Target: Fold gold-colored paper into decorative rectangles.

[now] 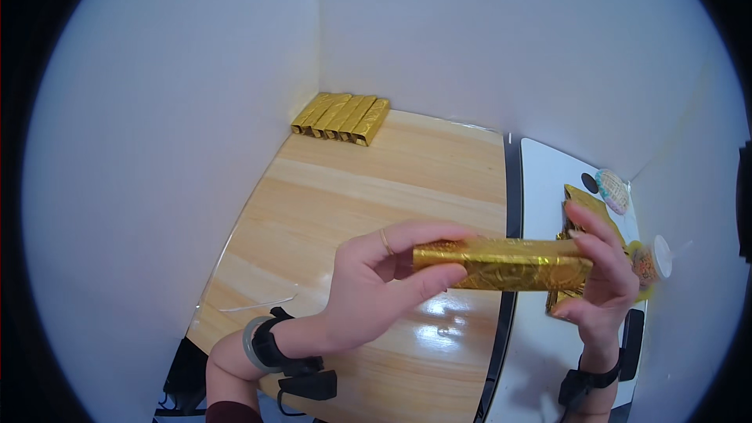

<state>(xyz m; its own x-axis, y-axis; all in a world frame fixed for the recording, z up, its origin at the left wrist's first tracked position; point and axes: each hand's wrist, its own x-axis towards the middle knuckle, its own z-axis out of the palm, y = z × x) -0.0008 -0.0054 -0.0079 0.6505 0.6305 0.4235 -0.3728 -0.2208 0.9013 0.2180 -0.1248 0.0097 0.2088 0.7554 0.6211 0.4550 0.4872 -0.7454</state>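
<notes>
Gold-foil-wrapped box (509, 266) spans the space between the two hands, raised over the wooden tabletop (368, 196), its long axis running left to right and close to level. Its left end is clamped in the left hand (360, 290), thumb on the near face, fingers behind. The right hand (617, 282) cups the opposite end with thumb and fingers spread apart; a fingertip seems to meet the top edge, while the thumb stands clear below.

Beyond the grip and to its left, a row of similar gold-foil boxes (341, 119) lies side by side, their long axes pointing away from the person, roughly crosswise to the held one; the left hand is nearer to it. Behind the right hand, more gold foil pieces (589, 200), partly hidden, rest on a white board (543, 180). Just right of that hand stands a lidded cup (654, 259).
</notes>
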